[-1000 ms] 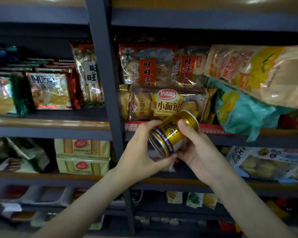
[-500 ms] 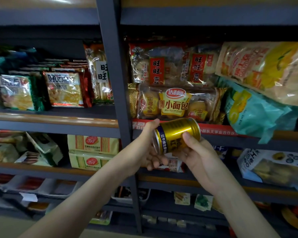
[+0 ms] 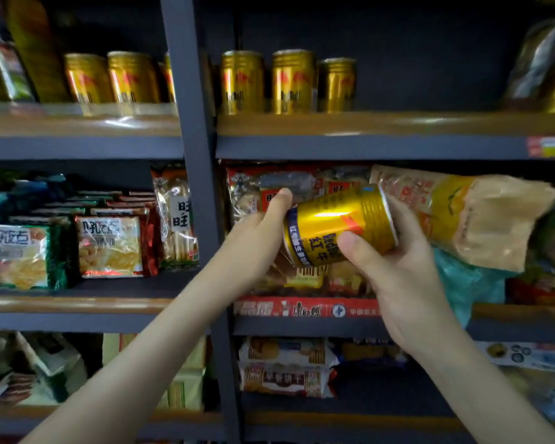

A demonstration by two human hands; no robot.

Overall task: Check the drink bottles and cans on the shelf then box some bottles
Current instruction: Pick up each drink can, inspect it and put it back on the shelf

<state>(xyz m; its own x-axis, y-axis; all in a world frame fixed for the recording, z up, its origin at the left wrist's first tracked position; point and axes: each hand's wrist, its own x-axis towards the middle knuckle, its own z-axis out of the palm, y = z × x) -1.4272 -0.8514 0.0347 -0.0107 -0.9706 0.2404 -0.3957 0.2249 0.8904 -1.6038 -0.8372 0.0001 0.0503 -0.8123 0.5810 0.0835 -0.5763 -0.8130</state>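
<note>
A gold drink can (image 3: 329, 224) with a blue band and red logo lies on its side in front of the middle shelf, held between both hands. My left hand (image 3: 253, 241) grips its bottom end, thumb on top. My right hand (image 3: 394, 267) wraps its top end, thumb across the label. On the top shelf (image 3: 366, 125) stand matching gold cans: three right of the post (image 3: 289, 81) and a few left of it (image 3: 109, 78). No bottles are visible.
A dark vertical shelf post (image 3: 193, 155) runs down the middle. Snack bags (image 3: 109, 246) fill the middle shelf at left; a large yellow-brown bag (image 3: 471, 216) leans behind the can at right. Biscuit packs (image 3: 285, 366) lie on the lower shelf.
The view has tilted up, bringing the top shelf with its gold cans into sight. The can has risen in both hands and turned, label now facing me.
</note>
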